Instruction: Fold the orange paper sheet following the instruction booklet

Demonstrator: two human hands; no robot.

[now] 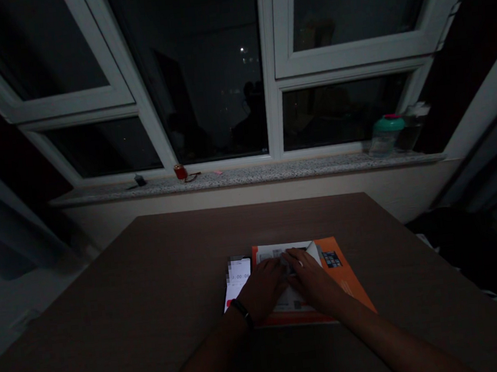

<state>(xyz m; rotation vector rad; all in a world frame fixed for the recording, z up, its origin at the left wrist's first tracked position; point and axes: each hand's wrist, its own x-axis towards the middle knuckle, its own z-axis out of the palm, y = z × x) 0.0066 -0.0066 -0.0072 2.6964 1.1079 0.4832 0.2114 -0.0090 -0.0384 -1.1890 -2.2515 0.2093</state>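
A flat orange item (349, 276), a book or envelope, lies on the table with a white printed sheet (294, 303) on it. The sheet's upper right corner is lifted and bent. My left hand (265, 285), with a dark band on the wrist, covers the sheet's left part, fingers curled in. Beside it, my right hand (309, 274) has its fingers drawn together on the sheet near the raised corner. The fingertips of both hands nearly meet; what lies between them is dim and partly hidden. A lit phone (239, 277) showing a timer sits left of my left hand.
The brown table (153, 290) stands before a window. On the stone sill (247, 175) are a small dark bottle (140, 180), a red jar (180, 172) and a clear container with a green lid (386, 134). Dark cloth (453, 247) lies right of the table. The room is dim.
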